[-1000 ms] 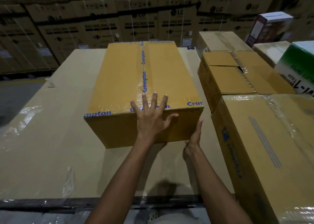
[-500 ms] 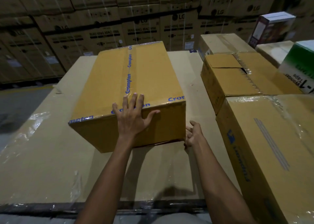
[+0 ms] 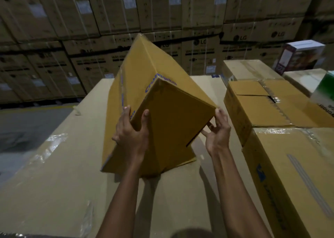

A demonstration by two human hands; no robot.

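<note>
Upper right of the frame, the stacked cartons (image 3: 240,37) read "LG"; one near the centre adds "WASHING MACHINE". Blue print on the tilted box (image 3: 171,115) is too blurred.

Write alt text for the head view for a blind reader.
Two bare hands hold a brown carton tilted steeply on a large flat box: the left hand grips its left corner, the right hand its right corner.

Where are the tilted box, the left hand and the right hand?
tilted box (image 3: 173,122), head view, middle of its near end face.
left hand (image 3: 132,133), head view, back of the hand.
right hand (image 3: 217,132), head view, middle of the hand, below the thumb.
</note>
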